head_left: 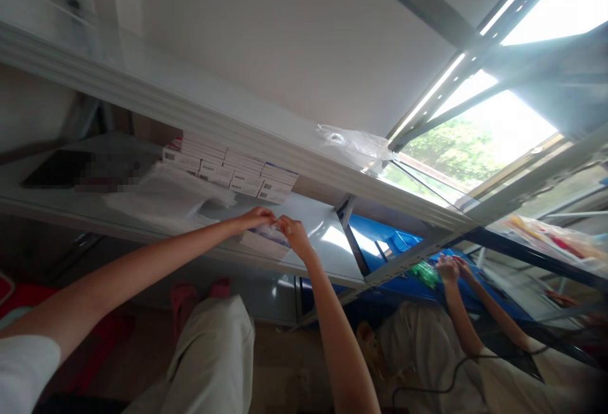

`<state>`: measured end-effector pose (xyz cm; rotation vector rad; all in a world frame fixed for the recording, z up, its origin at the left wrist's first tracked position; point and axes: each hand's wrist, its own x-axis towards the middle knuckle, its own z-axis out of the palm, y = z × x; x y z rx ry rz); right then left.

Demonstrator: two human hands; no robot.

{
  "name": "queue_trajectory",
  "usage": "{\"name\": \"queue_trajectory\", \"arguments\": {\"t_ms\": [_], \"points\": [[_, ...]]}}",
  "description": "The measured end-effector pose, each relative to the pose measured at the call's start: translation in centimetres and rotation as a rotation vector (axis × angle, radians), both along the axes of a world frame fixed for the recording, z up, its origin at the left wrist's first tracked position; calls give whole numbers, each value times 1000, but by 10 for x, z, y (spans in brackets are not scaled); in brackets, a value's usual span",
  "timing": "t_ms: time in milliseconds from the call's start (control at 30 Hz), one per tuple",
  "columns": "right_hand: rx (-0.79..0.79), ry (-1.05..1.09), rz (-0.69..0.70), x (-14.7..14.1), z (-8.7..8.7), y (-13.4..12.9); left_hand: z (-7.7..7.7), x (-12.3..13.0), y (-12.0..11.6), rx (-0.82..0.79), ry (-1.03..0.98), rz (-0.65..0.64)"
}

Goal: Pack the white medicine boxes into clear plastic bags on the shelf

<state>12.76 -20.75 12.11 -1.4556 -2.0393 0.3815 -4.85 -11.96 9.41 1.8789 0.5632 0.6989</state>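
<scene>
My left hand (259, 216) and my right hand (292, 235) meet over the grey shelf (327, 237), fingertips pinched close together. Between them is the edge of what looks like a clear plastic bag (273, 230); its outline is faint. Just below the fingers a small white box (263, 244) lies at the shelf's front edge, seemingly under or inside the plastic. Left of my left hand, a pile of translucent plastic bags (161, 195) lies flat. Behind them, white printed boxes (232, 170) are stacked in rows.
An upper shelf edge (237, 135) runs above my hands, with crumpled clear plastic (354, 142) on it. A dark flat object (57, 169) lies at the far left. To the right, past a metal post (418, 256), a co-worker's hands (451, 266) are over a blue surface with green material (425, 273).
</scene>
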Motion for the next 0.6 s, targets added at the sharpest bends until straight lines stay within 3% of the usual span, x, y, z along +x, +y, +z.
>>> {"name": "queue_trajectory", "arguments": {"t_ms": [133,233,333,433,533,600], "points": [[66,-223,-5,5,6,-1,1,-4,4,-79,-27,32],[106,-279,-74,5,4,-1,0,-4,10,-111,-20,-18],[155,-327,-186,-2,-2,1,-6,0,20,-136,-48,22],[173,-381,-297,-8,-7,6,-13,5,28,-77,-36,31],[190,-383,-302,-10,-11,10,-17,8,31,9,-5,-12],[217,-352,-287,-8,-13,11,-17,8,29,71,-23,55]]}}
